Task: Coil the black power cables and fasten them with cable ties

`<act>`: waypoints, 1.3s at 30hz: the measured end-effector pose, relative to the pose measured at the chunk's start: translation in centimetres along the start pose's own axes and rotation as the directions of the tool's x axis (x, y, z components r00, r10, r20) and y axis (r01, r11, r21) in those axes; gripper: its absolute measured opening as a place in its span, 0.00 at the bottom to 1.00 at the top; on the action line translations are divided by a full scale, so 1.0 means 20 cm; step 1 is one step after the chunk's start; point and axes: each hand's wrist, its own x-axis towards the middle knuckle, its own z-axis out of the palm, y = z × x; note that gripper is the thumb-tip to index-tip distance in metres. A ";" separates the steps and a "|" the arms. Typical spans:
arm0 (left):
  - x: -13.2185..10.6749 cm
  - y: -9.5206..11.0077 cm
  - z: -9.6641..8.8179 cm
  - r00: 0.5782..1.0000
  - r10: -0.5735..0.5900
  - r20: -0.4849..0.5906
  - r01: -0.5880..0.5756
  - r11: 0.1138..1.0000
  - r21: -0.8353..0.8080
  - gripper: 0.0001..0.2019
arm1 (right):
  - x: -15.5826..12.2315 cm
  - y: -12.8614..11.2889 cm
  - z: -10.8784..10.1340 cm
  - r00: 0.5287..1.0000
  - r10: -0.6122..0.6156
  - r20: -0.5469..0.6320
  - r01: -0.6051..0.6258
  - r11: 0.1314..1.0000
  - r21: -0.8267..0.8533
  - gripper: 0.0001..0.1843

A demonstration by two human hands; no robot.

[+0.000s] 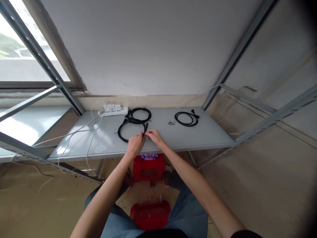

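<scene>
One bare left hand (136, 144) clasps the nearer round black cable coil (119, 131), front-right of the white plastic power strip (116, 111); what grip the right hand (153, 135) has, I can't tell. Fine rim work seems underway, next needing steadiness.

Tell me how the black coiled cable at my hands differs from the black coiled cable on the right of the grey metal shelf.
The near cable has your left hand and right hand at it; the right-side cable lies untouched. The near cable reaches toward the front of the shelf; the right-side cable sits farther back. The near cable adjoins another black coil; the right-side cable lies apart. Both are black and looped.
</scene>
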 end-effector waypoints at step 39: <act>0.00 -0.03 0.00 0.999 0.031 -0.011 -0.031 0.999 -0.017 0.22 | 0.05 -0.12 -0.20 0.563 -0.363 0.742 0.796 -0.001 -0.605 0.16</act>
